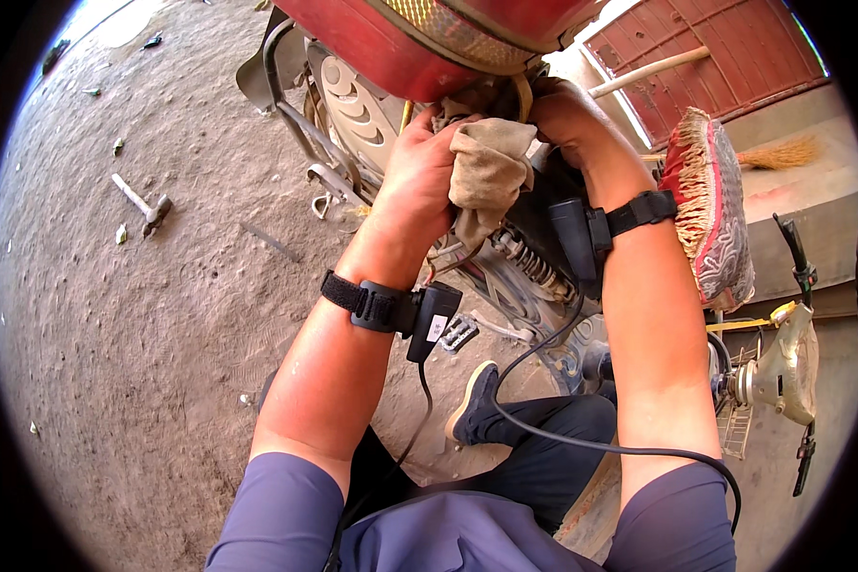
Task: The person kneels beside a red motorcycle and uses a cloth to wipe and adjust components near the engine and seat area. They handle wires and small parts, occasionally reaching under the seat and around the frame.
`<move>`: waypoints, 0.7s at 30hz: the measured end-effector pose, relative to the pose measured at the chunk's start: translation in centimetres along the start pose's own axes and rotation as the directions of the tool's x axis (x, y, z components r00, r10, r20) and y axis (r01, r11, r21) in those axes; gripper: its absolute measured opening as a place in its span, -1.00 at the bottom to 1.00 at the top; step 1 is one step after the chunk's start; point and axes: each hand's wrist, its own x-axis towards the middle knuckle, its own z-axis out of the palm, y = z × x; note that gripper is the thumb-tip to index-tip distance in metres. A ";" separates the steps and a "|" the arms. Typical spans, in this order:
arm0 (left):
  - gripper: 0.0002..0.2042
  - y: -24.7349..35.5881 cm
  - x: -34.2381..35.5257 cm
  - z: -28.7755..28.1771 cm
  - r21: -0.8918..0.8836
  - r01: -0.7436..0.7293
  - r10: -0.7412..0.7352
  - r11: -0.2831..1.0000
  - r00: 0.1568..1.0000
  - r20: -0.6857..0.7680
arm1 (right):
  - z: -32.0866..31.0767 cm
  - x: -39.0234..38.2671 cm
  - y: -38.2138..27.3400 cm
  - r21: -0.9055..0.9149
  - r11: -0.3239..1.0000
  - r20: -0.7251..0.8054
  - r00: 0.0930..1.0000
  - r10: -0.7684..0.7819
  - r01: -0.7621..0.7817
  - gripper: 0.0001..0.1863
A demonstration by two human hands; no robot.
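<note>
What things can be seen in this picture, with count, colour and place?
motorbike: one, red body, top centre
rag: one, beige, between the hands
spring: one, metal, below the rag
hammer: one, grey, on the ground at left
cushion: one, red patterned with fringe, right
broom: one, straw, upper right
shoe: one, dark, lower centre
left hand: gripping the rag
right hand: at the rag's top, under the motorbike

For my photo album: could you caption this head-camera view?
Left hand and right hand press a crumpled beige cloth rag under a red motorcycle's rear.
</note>
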 end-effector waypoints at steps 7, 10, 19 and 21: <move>-0.71 0.3 -0.7 1.0 -0.022 -0.017 0.017 1.000 1.000 -0.008 | 0.4 -0.4 -1.2 -0.155 0.985 -0.048 0.996 0.075 -0.082 -0.60; -0.69 0.2 -0.7 1.0 -0.058 -0.010 0.014 0.998 0.998 0.056 | -0.1 -0.2 -0.9 -0.128 0.985 -0.035 0.993 0.111 -0.114 -0.60; -0.70 -0.5 0.2 -0.4 -0.156 -0.044 0.062 0.987 0.991 0.116 | 1.3 0.5 -0.7 -0.336 0.939 -0.169 0.985 0.015 -0.072 -0.83; -0.71 -0.2 -0.3 0.0 -0.200 -0.043 0.061 0.979 0.995 0.081 | 1.3 0.9 -1.1 -0.497 0.864 -0.139 0.990 0.020 -0.088 -0.84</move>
